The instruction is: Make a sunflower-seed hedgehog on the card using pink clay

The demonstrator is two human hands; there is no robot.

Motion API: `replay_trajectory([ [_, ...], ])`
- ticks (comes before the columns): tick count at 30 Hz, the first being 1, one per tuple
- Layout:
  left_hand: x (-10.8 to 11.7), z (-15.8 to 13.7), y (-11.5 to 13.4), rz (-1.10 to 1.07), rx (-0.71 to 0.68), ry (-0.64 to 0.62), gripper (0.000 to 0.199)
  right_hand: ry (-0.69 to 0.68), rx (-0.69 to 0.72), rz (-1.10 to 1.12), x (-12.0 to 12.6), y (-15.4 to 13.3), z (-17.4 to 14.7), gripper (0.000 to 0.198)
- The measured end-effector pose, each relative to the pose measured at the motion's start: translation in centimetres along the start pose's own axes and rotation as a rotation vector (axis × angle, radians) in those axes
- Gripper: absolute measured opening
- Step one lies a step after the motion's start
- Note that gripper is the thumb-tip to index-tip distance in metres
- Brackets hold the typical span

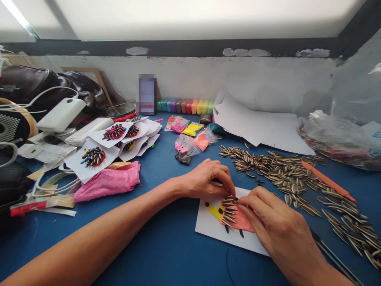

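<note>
Fingers point(253, 201) bent, our left hand point(208, 178) and right hand point(278, 222) are working at slender striped seeds point(229, 211) in smooth pink clay point(242, 222); whether they're pinching any, we cannot tell.

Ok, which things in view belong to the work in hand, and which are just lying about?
Work in hand:
- left hand and right hand
- clay figure on white paper
- striped seeds
- clay packets, probably

Apparently just lying about:
- phone
- pink cloth
- white power bank
- dark bag
</note>
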State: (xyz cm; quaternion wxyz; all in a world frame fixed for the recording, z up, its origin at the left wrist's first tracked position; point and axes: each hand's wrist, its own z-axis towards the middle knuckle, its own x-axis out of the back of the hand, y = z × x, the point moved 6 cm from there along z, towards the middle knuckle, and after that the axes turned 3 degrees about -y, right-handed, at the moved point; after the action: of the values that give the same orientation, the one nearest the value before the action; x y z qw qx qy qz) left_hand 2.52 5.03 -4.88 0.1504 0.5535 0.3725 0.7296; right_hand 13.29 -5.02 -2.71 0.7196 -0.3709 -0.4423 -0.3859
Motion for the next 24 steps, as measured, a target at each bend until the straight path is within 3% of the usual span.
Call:
replay_trajectory([
  [16, 0.0, 0.0, 0.3, -0.012, 0.003, 0.01, 0.01, 0.023, -0.04, 0.025, 0.7, -0.1, -0.3, 0.021],
  [24, 0.1, -0.1, 0.3, -0.005, 0.007, -0.004, 0.015, 0.061, -0.125, 0.005, 2.2, 1.7, -0.2, 0.024],
])
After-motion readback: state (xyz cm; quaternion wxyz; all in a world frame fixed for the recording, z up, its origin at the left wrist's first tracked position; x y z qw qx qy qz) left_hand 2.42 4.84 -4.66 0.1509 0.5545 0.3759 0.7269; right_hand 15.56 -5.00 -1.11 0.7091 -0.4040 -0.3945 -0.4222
